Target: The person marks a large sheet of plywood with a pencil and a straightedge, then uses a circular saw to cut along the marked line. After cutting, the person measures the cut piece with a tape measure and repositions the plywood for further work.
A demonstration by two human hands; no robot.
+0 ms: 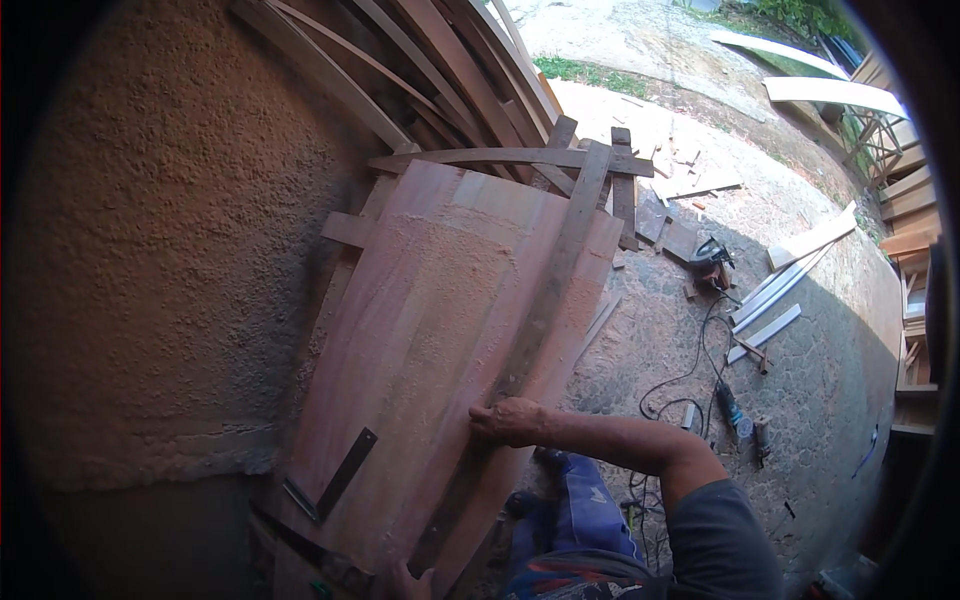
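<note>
A long dark wooden strip (540,320) lies lengthwise over a wide panel of joined reddish boards (400,300) strewn with shavings. Around the middle of the strip, my right hand (510,422) is closed, fingers curled over its edge. At the lower edge of the view my left hand (412,582) grips the strip's near end; part of that hand is cut off. Left of the strip, a try square (345,475) rests on the panel. Close to my left hand lies a handsaw (305,545), its handle partly out of view.
A rough plaster wall (180,250) rises along the left. Planks (440,60) lean beyond the panel, above a wooden support frame (500,155). On the floor to the right are a circular saw (710,262), an angle grinder (733,408), black cords (680,380), a hammer (755,355) and pale strips (775,295).
</note>
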